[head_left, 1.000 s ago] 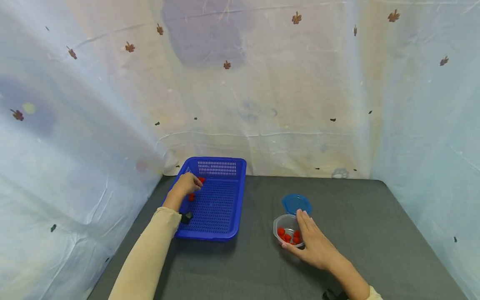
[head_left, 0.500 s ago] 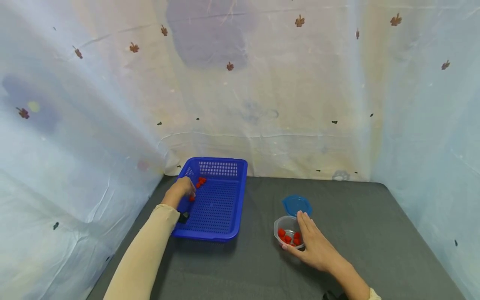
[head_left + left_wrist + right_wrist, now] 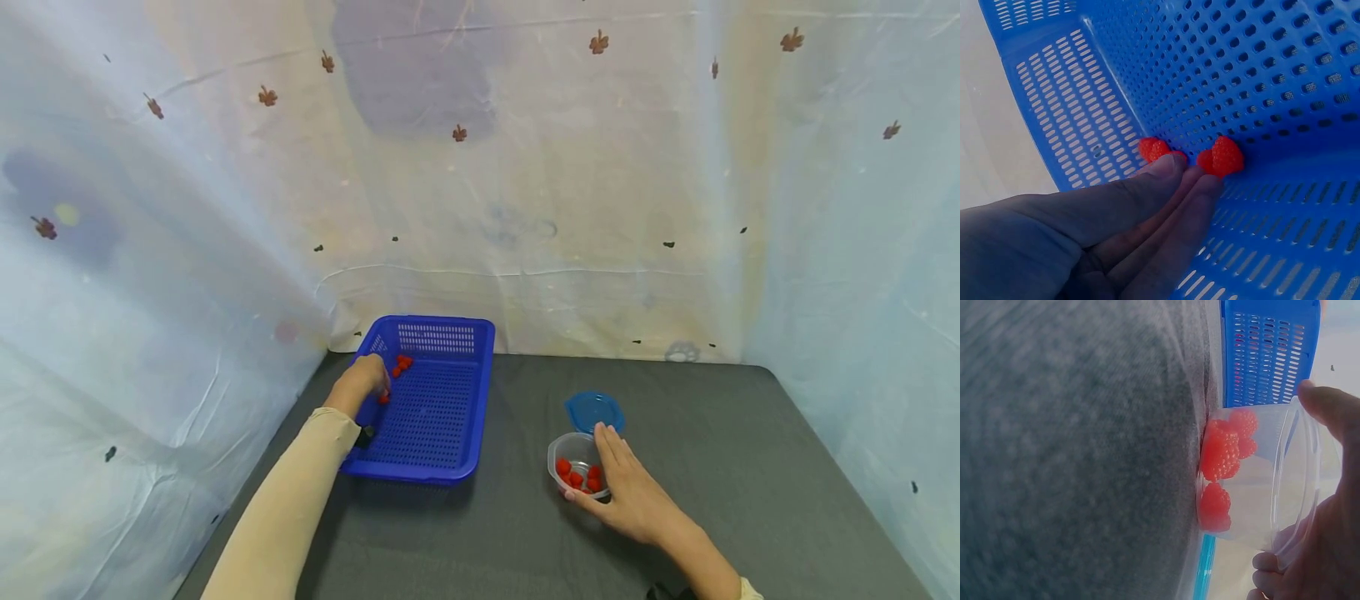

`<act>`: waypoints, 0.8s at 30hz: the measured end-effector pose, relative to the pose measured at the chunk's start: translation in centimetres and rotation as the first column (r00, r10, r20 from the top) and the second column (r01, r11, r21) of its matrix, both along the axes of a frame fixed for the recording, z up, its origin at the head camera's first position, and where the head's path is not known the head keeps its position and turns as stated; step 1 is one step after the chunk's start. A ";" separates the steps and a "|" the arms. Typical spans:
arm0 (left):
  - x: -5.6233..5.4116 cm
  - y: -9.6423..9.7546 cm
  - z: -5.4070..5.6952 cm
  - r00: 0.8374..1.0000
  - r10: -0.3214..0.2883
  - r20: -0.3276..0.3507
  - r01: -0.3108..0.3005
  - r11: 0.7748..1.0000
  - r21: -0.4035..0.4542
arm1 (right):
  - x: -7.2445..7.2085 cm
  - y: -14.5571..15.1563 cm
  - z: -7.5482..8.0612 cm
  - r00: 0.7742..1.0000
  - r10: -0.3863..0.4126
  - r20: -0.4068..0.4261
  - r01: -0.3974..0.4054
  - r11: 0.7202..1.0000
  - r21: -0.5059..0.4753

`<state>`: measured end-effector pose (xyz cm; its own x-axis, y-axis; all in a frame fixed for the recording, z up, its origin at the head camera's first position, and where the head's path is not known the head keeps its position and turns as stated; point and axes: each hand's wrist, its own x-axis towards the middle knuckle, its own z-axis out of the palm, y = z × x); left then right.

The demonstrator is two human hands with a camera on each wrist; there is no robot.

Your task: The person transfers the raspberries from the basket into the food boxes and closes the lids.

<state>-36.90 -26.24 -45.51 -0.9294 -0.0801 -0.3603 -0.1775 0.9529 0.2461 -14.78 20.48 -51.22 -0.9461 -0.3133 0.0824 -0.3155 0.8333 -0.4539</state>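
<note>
My left hand (image 3: pixel 366 382) reaches over the left wall into a blue plastic basket (image 3: pixel 450 478). In the left wrist view its thumb and fingertips (image 3: pixel 1209 185) come close together right at a red raspberry (image 3: pixel 1227 156); I cannot tell if they pinch it. More raspberries (image 3: pixel 1155 149) show just past the thumb, partly hidden by it. On the right, my right hand (image 3: pixel 637 496) holds a clear plastic tub (image 3: pixel 555 454) between thumb and fingers at its rim. Several raspberries (image 3: pixel 1219 453) lie on the bottom of the tub.
A blue lid (image 3: pixel 594 411) lies just behind the tub. The basket and tub stand apart on a dark grey cloth-covered table (image 3: pixel 517 542). A pale patterned sheet (image 3: pixel 570 183) hangs behind the table and along both sides.
My left hand has moved back and slightly left within the basket, from the far raspberries to the nearer one, uncovering the far ones. The right hand stays on the tub.
</note>
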 end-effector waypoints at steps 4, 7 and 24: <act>0.1 -0.1 0.0 1.000 -0.013 -0.023 0.013 1.000 0.014 | 0.0 0.0 0.1 1.000 0.000 0.002 0.000 1.000 -0.006; -0.1 -0.4 -0.4 0.999 -0.018 -0.047 0.020 0.999 0.030 | 0.1 0.0 0.1 1.000 0.003 -0.003 -0.003 1.000 -0.009; 2.5 0.8 1.0 0.982 -0.185 -0.025 0.179 0.972 -0.151 | 0.1 0.0 0.1 1.000 0.012 0.005 -0.012 1.000 -0.016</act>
<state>-34.35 -25.48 -44.47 -0.9461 0.0422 -0.3210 0.0092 0.9946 0.1037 -14.65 20.44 -51.15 -0.9426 -0.3236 0.0823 -0.3232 0.8221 -0.4688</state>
